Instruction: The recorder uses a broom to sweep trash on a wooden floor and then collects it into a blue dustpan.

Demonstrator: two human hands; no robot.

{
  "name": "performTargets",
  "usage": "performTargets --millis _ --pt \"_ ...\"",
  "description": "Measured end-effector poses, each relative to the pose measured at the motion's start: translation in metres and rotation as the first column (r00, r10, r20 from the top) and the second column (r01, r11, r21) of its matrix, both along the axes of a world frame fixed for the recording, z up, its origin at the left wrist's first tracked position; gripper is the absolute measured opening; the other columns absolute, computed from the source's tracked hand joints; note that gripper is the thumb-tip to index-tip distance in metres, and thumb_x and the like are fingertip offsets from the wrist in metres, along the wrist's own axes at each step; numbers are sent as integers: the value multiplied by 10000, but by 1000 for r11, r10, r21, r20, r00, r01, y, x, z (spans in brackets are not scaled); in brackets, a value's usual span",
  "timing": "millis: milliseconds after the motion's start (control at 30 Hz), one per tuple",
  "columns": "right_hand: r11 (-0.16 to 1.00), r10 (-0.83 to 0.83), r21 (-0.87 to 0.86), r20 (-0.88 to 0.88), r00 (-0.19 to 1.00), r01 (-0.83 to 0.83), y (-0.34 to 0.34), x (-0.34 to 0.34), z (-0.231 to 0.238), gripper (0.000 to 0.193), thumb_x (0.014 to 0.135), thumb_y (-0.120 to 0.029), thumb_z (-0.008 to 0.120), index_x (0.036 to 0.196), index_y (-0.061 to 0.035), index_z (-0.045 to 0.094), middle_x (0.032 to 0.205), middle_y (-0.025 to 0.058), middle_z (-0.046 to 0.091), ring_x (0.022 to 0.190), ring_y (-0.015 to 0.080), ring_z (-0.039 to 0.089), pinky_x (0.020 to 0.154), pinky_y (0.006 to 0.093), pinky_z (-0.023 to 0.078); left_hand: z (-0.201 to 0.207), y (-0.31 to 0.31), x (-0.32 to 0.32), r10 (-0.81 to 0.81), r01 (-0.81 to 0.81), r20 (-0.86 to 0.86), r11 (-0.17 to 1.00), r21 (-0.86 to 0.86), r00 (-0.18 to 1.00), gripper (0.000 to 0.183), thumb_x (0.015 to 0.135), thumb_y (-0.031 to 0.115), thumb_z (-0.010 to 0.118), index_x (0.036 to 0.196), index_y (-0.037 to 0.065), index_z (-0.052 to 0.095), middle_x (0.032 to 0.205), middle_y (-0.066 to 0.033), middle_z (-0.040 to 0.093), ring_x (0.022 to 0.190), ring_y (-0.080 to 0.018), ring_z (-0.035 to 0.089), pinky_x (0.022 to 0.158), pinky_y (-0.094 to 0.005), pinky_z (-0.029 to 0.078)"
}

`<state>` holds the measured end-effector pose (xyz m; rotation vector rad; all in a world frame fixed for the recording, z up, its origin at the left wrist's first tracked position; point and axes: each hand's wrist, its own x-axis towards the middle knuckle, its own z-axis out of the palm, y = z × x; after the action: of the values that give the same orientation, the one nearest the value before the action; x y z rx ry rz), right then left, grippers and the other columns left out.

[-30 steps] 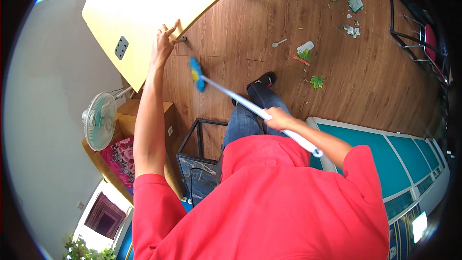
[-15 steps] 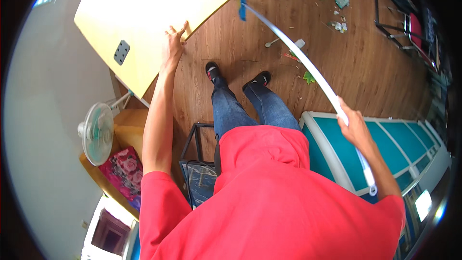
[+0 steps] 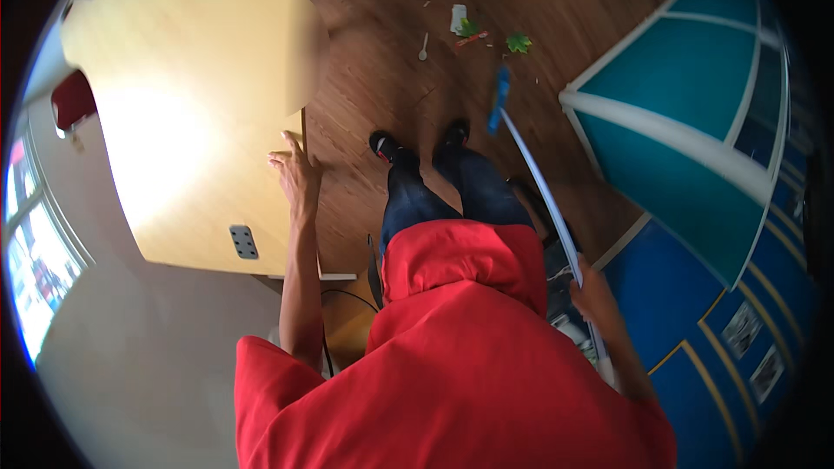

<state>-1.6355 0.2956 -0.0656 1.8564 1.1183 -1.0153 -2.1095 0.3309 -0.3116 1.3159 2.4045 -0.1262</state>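
My left hand (image 3: pixel 295 175) rests on the pale wooden tabletop (image 3: pixel 191 61) near its right edge, fingers stretched out and holding nothing. Closed around a long white pole is my right hand (image 3: pixel 595 295), out to my right. The pole belongs to a broom (image 3: pixel 543 187) with a narrow blue head (image 3: pixel 499 102), which is just beyond my feet and to their right; its bristles are too blurred to make out. Beyond the broom head lie a green leaf-shaped piece (image 3: pixel 519 42), a white spoon (image 3: pixel 423 48), a red strip (image 3: pixel 472 38) and a white packet (image 3: pixel 459 17).
A teal panelled partition with pale framing (image 3: pixel 669 126) rises on the right, with a blue board (image 3: pixel 647 287) nearer me. Brown wood-look floor (image 3: pixel 373 43) lies between table and partition. A black cable (image 3: pixel 334 295) hangs by my left side. Set into the tabletop is a grey plate (image 3: pixel 244 241).
The view has turned, bringing the partition higher on the right; the fan and chair are out of sight. The broom head is nearer my feet. My left hand is still on the tabletop.
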Motion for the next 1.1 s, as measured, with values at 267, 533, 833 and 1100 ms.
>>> performTargets --millis 267,533,833,1100 --pt "787 -528 -9 -526 667 617 -32 7 -137 164 828 -91 597 910 51 603 600 167 583 520 235 634 488 379 491 175 16 186 -693 403 714 627 666 -101 407 890 236 649 1245 46 586 1233 -166 600 1094 -329 592 953 -415 470" --pt "750 -506 33 -614 606 660 -7 -48 -124 171 853 -70 525 1001 4 571 616 16 548 446 87 498 364 257 384 222 -60 327 -798 214 412 352 911 -440 262 841 286 709 894 50 606 803 -74 588 779 -228 611 669 -355 506" --pt "458 -253 -13 -961 116 889 -89 21 -106 507 986 -161 487 1462 -64 340 908 99 568 593 84 605 516 244 511 322 -101 362 -902 107 186 156 982 -389 204 706 40 698 607 57 521 584 -34 522 442 -137 494 393 -259 381" --pt "192 230 624 -779 584 757 -97 22 -148 785 852 -139 691 1499 -139 246 1280 195 459 833 259 686 752 354 543 391 -120 393 -886 -138 227 304 943 -404 245 797 96 609 600 30 479 456 -40 450 335 -140 424 319 -262 337"
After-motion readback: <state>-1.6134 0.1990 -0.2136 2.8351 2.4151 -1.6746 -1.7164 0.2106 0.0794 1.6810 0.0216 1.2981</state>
